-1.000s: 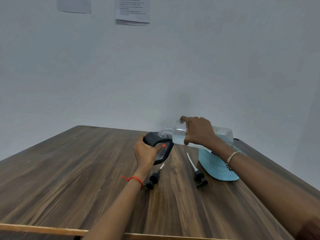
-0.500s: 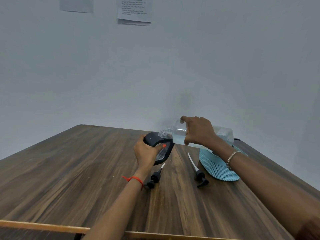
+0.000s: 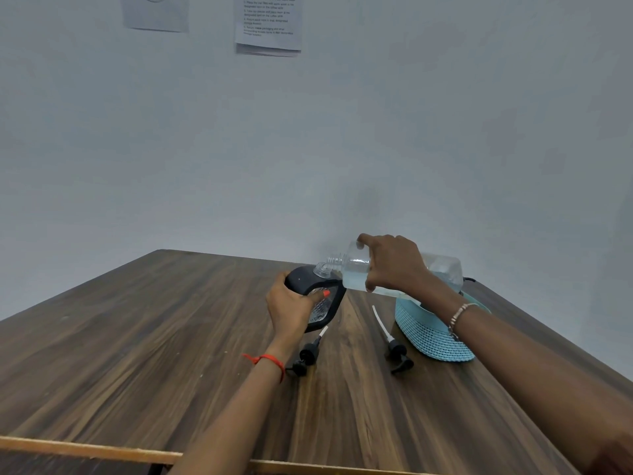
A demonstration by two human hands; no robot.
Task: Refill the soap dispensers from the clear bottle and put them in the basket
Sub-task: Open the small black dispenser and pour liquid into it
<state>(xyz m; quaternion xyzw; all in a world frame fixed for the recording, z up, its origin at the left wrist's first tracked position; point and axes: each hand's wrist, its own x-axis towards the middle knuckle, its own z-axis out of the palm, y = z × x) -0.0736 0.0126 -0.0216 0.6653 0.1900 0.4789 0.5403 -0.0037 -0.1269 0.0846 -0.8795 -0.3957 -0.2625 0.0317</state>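
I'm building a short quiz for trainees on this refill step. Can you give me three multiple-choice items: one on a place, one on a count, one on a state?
1. Where does the blue basket stand?
A. To the right of both pumps
B. To the left of the dispenser
C. On the floor

2. How many loose pump heads lie on the table?
A. One
B. Two
C. Four

3. How is the clear bottle held?
A. Upright and capped
B. Tilted, mouth at the black dispenser
C. Lying in the basket

Answers:
1 A: it stands beyond the right-hand pump, under the right forearm.
2 B: one lies by the left wrist, one beside the basket.
3 B: the right hand grips it tipped over while the left hand holds the dispenser.
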